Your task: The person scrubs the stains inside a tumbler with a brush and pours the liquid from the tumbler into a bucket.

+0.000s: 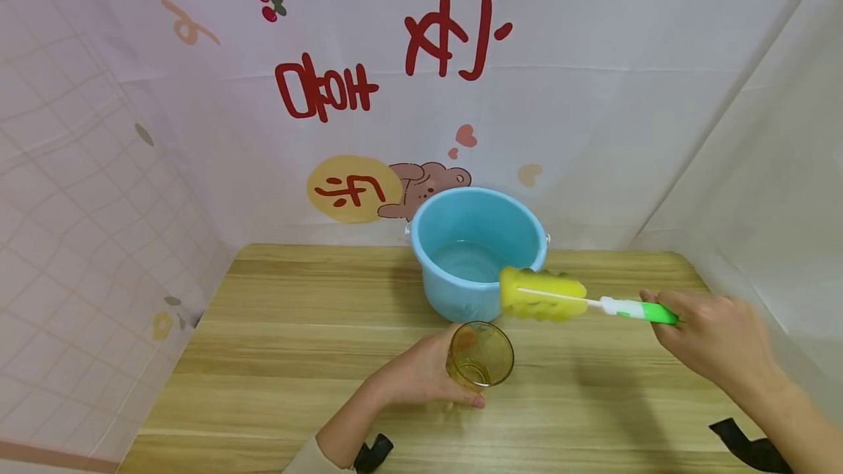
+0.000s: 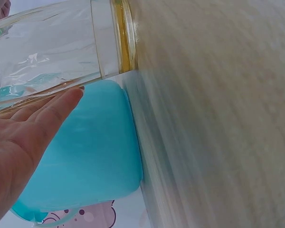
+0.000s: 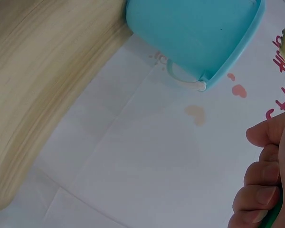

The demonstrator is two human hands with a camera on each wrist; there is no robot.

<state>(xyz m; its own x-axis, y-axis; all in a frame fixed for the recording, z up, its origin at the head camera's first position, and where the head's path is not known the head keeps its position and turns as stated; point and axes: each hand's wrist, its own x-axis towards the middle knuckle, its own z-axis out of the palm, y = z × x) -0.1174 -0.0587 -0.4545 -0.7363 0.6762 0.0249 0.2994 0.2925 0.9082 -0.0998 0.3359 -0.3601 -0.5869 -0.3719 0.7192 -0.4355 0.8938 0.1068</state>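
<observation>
My left hand (image 1: 421, 370) holds an amber-tinted drinking glass (image 1: 490, 353), thumb on the near side and fingers around the far side. The glass stands upright close to the wooden table, and its bottom shows a thick amber ring in the left wrist view. My right hand (image 1: 714, 331) grips the green and white handle (image 1: 648, 311) of a bottle brush with a yellow sponge head (image 1: 543, 296). The brush is held level above the table, pointing left. Its sponge head overlaps the front right rim of a light blue bucket (image 1: 454, 304) in the head view.
The bucket stands at the back of the wooden table (image 1: 296, 357), with a little clear water at its bottom. Behind it hangs a white printed cloth (image 1: 593, 130), and more cloth hangs at both sides. Dark straps (image 1: 747, 448) show at the wrists.
</observation>
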